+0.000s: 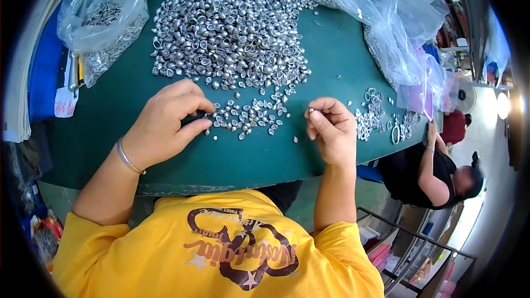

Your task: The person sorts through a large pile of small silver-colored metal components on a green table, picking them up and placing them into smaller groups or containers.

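While the right hand (334, 129) pinches one small silver metal piece (311, 110), the left hand (168, 121), grip unclear, curls beside loose silver metal pieces (254, 115). Bare green tabletop (248, 165) below.

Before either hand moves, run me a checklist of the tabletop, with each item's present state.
1. Right hand holds a small silver-coloured metal piece between thumb and finger: ok.
2. Which way up that piece sits: cannot tell; the fingers mostly cover it.
3. Left hand is at the left edge of the loose batch of small silver-coloured metal pieces: ok.
4. Left hand has a firm pinch on a piece: cannot tell.
5. Batch fully separated from the large silver-coloured heap: not ok; stray pieces lie between.
6. Clear plastic bag at upper left stands apart from the left hand: ok.
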`<state>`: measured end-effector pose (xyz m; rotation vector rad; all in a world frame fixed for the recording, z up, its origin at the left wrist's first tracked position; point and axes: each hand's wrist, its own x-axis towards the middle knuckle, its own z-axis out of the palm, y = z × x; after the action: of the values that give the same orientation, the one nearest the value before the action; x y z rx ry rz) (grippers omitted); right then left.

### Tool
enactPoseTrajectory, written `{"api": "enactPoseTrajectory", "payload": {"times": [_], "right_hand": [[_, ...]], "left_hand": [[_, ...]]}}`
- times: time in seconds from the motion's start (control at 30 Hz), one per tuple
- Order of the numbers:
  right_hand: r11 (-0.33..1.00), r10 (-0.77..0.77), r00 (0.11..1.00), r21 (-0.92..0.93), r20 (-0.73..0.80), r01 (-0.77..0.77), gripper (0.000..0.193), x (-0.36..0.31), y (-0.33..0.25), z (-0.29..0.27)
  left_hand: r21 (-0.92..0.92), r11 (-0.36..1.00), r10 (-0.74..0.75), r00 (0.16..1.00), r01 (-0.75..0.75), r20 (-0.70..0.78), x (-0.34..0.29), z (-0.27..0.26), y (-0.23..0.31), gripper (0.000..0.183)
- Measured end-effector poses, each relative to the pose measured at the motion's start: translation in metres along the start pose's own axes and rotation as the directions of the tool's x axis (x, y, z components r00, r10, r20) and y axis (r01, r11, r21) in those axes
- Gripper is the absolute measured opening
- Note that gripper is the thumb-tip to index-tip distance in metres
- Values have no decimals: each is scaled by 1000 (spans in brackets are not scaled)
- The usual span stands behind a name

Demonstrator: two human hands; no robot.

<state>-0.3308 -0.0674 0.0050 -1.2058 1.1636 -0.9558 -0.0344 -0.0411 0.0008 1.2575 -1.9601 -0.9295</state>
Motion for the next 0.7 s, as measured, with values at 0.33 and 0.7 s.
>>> {"api": "enactPoseTrajectory", "payload": {"times": [0.33,0.7], "right_hand": [[755,135,978,623,159,-205,14,-8,7,-8],[994,104,995,26,6,-105,9,-27,2,-11]], "left_hand": [[-13,999,-29,1000,29,-6,1,2,1,15],[-27,999,-32,999,32,-2,0,2,-1,16]]}}
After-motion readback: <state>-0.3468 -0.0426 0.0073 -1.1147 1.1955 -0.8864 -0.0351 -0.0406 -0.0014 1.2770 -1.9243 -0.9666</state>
